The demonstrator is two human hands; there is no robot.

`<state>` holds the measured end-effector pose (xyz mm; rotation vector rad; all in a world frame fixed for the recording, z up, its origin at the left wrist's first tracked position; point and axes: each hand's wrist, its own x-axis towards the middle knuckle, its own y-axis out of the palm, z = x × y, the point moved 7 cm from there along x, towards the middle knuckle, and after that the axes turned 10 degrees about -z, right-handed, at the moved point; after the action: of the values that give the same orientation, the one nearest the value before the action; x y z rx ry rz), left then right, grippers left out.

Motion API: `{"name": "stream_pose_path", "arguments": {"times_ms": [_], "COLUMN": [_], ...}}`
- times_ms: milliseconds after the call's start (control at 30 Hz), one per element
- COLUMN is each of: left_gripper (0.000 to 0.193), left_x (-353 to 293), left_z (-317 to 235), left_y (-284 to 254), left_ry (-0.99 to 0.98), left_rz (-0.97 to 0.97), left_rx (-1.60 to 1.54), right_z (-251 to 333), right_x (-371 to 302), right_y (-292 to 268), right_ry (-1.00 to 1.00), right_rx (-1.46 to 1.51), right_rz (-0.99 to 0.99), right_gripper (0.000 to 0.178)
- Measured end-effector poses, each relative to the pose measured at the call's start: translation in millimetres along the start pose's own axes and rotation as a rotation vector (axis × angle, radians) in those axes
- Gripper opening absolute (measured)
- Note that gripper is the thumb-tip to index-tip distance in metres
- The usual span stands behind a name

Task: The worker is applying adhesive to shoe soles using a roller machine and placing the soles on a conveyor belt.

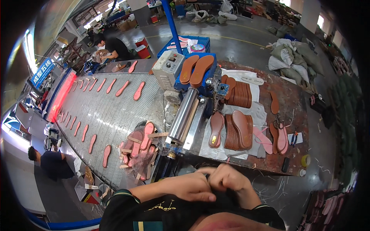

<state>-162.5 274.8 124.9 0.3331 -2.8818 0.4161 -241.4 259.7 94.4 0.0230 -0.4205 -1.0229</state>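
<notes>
Close to my chest, my left hand (191, 186) and my right hand (228, 178) meet, fingers curled in. My left thumb points right under the other fingers. A small dark patch shows between the two hands, but whether they hold anything is hidden. Just ahead stands a roller machine with a shiny metal roller (184, 119). Brown insoles (202, 70) lie on its blue top. Right of the roller, a stack of brown insoles (239, 131) rests on white paper, with another stack (241, 94) behind it.
On the left, a mesh conveyor (104, 131) carries rows of pink soles toward a red-lit tunnel (61, 98). A plastic-wrapped pile of pink soles (143, 144) sits by the roller. Pliers (294, 138) and yellow tape (305, 160) lie at the worktable's right. Two people work at left.
</notes>
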Motion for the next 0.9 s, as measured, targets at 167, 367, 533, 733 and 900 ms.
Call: {"name": "stream_pose_path", "arguments": {"times_ms": [167,367,533,733,900], "left_gripper": [0.049,0.029,0.02,0.017,0.019], "left_x": [-1.0,1.1,2.7,10.8,22.8], "left_z": [-29.2,-34.9,-30.0,-52.5,-65.4], "left_y": [30.1,36.1,43.0,43.4,32.1], "left_ry": [0.159,0.202,0.159,0.391,0.324], "left_rz": [0.311,0.323,0.447,0.516,0.324], "left_rx": [0.221,0.226,0.299,0.529,0.527], "right_z": [47.7,65.6,64.4,88.6,63.0], "right_x": [2.1,7.5,1.7,-5.5,-21.8], "right_y": [48.3,62.6,63.1,58.2,45.2], "right_ry": [-0.043,-0.158,-0.185,-0.617,-1.375], "right_rx": [-0.265,-0.496,-0.552,-0.352,0.626], "right_rz": [0.421,0.393,0.294,-0.052,-0.656], "right_gripper": [0.057,0.059,0.057,0.044,0.037]}}
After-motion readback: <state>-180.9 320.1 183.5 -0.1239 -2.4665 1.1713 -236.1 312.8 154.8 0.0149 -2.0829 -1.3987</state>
